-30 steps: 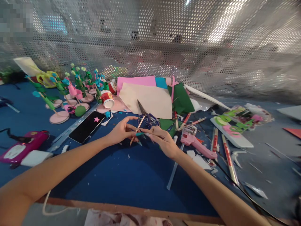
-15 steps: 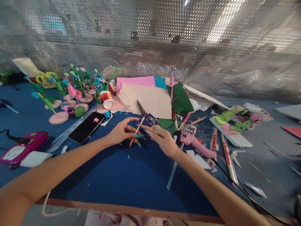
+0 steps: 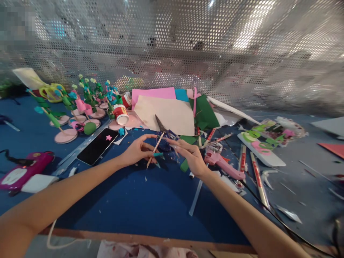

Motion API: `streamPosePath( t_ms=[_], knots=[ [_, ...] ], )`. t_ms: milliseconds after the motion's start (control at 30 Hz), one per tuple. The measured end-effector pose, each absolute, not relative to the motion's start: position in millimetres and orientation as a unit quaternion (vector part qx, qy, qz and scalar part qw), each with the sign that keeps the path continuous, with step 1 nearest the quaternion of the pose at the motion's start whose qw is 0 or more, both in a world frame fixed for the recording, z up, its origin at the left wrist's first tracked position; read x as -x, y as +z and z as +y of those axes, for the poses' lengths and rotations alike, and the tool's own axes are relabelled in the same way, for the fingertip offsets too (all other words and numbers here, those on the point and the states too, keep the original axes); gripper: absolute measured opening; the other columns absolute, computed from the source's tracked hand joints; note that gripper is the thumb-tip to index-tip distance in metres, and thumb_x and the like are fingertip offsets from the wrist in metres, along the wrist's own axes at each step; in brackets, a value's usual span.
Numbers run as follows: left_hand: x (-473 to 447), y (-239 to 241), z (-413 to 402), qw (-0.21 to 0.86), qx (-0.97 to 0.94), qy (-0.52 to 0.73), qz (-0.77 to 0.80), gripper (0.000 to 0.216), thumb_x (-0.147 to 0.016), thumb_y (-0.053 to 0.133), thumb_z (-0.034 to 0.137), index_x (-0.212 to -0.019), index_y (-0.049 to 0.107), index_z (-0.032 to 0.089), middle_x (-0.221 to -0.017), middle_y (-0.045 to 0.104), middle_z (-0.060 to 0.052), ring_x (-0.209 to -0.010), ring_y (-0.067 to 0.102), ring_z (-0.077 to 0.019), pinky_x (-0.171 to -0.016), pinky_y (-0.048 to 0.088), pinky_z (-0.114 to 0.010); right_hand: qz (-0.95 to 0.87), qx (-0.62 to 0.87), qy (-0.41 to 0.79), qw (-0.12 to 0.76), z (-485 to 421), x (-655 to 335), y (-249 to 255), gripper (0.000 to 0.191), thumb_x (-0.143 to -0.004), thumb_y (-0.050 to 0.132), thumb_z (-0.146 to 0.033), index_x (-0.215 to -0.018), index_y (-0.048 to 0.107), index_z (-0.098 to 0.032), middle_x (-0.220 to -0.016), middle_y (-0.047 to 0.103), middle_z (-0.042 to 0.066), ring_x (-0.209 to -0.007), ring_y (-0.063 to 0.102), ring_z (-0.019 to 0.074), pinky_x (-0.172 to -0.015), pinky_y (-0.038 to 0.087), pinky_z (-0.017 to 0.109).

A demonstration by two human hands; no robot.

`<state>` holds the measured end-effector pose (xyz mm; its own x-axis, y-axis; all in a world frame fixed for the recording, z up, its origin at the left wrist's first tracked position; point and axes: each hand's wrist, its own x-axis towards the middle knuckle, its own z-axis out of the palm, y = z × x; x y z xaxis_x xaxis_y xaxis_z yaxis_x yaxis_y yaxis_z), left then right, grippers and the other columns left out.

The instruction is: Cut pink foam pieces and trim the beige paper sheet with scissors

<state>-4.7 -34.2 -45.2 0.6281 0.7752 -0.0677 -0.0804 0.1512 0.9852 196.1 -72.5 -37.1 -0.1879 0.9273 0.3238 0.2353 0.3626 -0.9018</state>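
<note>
My left hand (image 3: 138, 150) pinches a thin wooden stick (image 3: 153, 148) with a small teal piece (image 3: 158, 154) stuck on it, held tilted over the blue table (image 3: 134, 200). My right hand (image 3: 189, 156) hovers just right of the stick, its fingers spread and holding nothing. Scissors (image 3: 165, 130) lie just beyond both hands, on the edge of a beige sheet (image 3: 166, 114). A pink glue gun (image 3: 224, 165) lies right of my right hand.
Finished paper flowers on pink discs (image 3: 77, 107) stand at the back left beside a red-and-white cup (image 3: 120, 114). A black phone (image 3: 97, 146), a ruler (image 3: 80, 147), coloured sheets (image 3: 188, 107), glue sticks (image 3: 258, 175) and scraps litter the table. A perforated metal screen (image 3: 188, 53) closes the back.
My right hand has let go near the stick, lifted slightly and spread its fingers, drifting right. The left hand keeps the stick almost still.
</note>
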Motion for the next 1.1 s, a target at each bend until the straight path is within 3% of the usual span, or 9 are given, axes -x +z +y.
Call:
streamPosePath(
  t_ms=[100,267,533,733,867,967,1100],
  knots=[
    [5.3,-45.7,-34.0,0.693,-0.574,0.313,0.304,0.065,-0.063,0.069,0.019,-0.117,0.034,0.017,-0.079,0.065,-0.004,-0.058,0.065,-0.0165,-0.055,0.054,-0.027,-0.707,0.417,0.391,0.416,-75.1,-193.8,-37.4,0.028,-0.079,0.046,-0.032,-0.081,0.070,-0.017,-0.058,0.040,0.000,-0.061,0.036,0.0126,-0.062,0.030,0.028],
    [4.7,-42.1,-36.2,0.689,-0.583,0.302,0.305,0.065,-0.064,0.068,0.018,-0.118,0.034,0.017,-0.081,0.065,-0.005,-0.058,0.065,-0.0160,-0.057,0.053,-0.027,-0.733,0.422,0.393,0.360,-74.3,-192.7,-42.0,0.033,-0.082,0.043,-0.033,-0.103,0.065,-0.019,-0.057,0.034,-0.002,-0.063,0.036,0.0127,-0.065,0.029,0.029],
    [5.5,-42.7,-36.0,0.703,-0.582,0.289,0.290,0.068,-0.063,0.069,0.018,-0.121,0.034,0.017,-0.080,0.067,-0.006,-0.058,0.065,-0.0153,-0.056,0.053,-0.026,-0.700,0.446,0.391,0.397,-73.5,-192.3,-39.7,0.035,-0.082,0.042,-0.037,-0.100,0.066,-0.018,-0.059,0.035,-0.001,-0.061,0.034,0.0120,-0.062,0.029,0.028],
    [4.4,-42.4,-36.3,0.696,-0.585,0.282,0.306,0.070,-0.062,0.069,0.019,-0.122,0.033,0.017,-0.077,0.067,-0.006,-0.056,0.065,-0.0162,-0.052,0.052,-0.026,-0.655,0.463,0.401,0.443,-66.7,-198.9,-46.4,0.044,-0.082,0.042,-0.039,-0.119,0.054,-0.017,-0.059,0.032,-0.003,-0.055,0.028,0.0103,-0.057,0.025,0.027],
    [4.3,-43.2,-35.0,0.691,-0.581,0.296,0.312,0.068,-0.062,0.069,0.019,-0.120,0.033,0.017,-0.078,0.066,-0.005,-0.056,0.065,-0.0164,-0.051,0.052,-0.025,-0.678,0.443,0.373,0.452,-70.6,-199.5,-43.8,0.038,-0.081,0.044,-0.036,-0.111,0.060,-0.018,-0.056,0.032,-0.003,-0.058,0.031,0.0119,-0.060,0.027,0.028],
    [5.2,-43.9,-34.4,0.687,-0.581,0.303,0.315,0.068,-0.062,0.070,0.020,-0.119,0.033,0.017,-0.080,0.065,-0.005,-0.058,0.065,-0.0170,-0.054,0.053,-0.026,-0.719,0.427,0.379,0.397,-75.0,-196.6,-41.1,0.032,-0.080,0.046,-0.034,-0.101,0.066,-0.019,-0.055,0.035,-0.002,-0.062,0.035,0.0134,-0.063,0.029,0.029],
    [5.9,-43.8,-35.2,0.690,-0.584,0.294,0.309,0.070,-0.062,0.070,0.021,-0.121,0.032,0.018,-0.081,0.066,-0.006,-0.061,0.066,-0.0180,-0.058,0.054,-0.029,-0.743,0.425,0.382,0.349,-75.8,-192.9,-41.3,0.033,-0.082,0.044,-0.033,-0.102,0.066,-0.018,-0.052,0.035,-0.002,-0.062,0.034,0.0140,-0.065,0.029,0.030]
  ],
)
